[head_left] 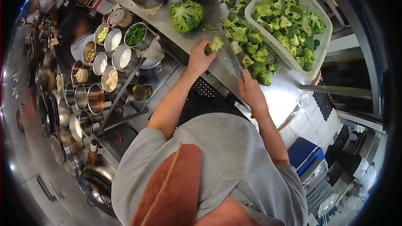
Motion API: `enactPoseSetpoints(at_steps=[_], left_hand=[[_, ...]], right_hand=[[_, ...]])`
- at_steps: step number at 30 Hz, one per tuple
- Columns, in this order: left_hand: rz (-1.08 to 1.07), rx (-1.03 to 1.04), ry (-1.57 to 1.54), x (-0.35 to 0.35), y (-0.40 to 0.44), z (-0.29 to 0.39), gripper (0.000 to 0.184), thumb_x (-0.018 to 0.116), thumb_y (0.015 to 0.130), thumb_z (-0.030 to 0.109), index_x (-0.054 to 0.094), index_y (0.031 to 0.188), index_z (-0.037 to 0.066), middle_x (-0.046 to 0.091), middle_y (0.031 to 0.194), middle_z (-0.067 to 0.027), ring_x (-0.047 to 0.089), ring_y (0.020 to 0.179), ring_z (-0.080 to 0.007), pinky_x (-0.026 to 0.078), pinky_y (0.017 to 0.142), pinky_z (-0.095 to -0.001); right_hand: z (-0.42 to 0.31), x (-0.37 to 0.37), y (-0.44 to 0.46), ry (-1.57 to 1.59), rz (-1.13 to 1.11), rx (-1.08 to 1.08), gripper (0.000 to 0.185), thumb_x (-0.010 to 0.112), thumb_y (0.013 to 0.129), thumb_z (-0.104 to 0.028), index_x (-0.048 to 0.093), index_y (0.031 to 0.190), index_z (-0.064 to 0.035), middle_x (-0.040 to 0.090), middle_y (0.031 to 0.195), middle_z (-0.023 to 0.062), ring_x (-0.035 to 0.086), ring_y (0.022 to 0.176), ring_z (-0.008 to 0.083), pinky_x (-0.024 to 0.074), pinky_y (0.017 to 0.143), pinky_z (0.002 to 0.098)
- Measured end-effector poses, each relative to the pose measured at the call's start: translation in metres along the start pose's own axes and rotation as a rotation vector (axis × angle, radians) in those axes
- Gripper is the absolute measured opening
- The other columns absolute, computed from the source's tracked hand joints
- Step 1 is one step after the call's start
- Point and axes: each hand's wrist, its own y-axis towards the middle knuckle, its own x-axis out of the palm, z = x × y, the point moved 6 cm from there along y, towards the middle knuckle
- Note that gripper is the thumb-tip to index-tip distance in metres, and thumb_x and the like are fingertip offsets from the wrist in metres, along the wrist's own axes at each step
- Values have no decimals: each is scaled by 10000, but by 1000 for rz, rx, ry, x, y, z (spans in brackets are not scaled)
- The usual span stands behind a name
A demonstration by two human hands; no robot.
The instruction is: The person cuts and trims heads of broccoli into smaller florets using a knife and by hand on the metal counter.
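Broccoli floret [216, 43] pinched in the left hand [201, 57], knife [237, 60] gripped in the right hand [252, 90]; short strokes angled clear of the pinching side should serve best!

Plain grey shirt [234, 146], short sleeves [140, 144]. Rust-red cloth [182, 184] over chest, fuzzy surface, tapering end, tan seam [161, 185] lengthwise. Black garment [205, 105] below shirt hem. Left hand [201, 55] and right hand [252, 91] bare. Small orange-brown spot [253, 114] at right wrist, too small to identify.
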Motion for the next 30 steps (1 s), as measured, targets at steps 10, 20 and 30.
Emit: enactPoseSetpoints(at_steps=[10, 20, 30], left_hand=[[-12, 335, -66, 2, -14, 31, 317, 729, 739, 37, 623, 1038, 51, 657, 1075, -131, 658, 952, -337, 540, 839, -385], [15, 315, -49, 1, -15, 31, 352, 737, 704, 49, 634, 1041, 54, 663, 1080, -122, 654, 974, -349, 551, 847, -391], [40, 380, -85, -2, -18, 41, 326, 706, 709, -23, 643, 1024, 36, 651, 1046, -151, 658, 899, -346, 552, 787, -370]], right_hand=[[-11, 6, 2, -94, -17, -148, 253, 514, 904, -8, 443, 1146, 8, 610, 704, 334, 632, 698, 510, 487, 633, 609], [-13, -4, -23, -210, -192, -13, 238, 492, 943, -51, 422, 1162, 8, 618, 721, 335, 624, 718, 521, 463, 655, 625], [8, 38, 11, -284, -107, -154, 326, 494, 907, -26, 418, 1211, 65, 619, 725, 332, 642, 732, 500, 490, 640, 589]])
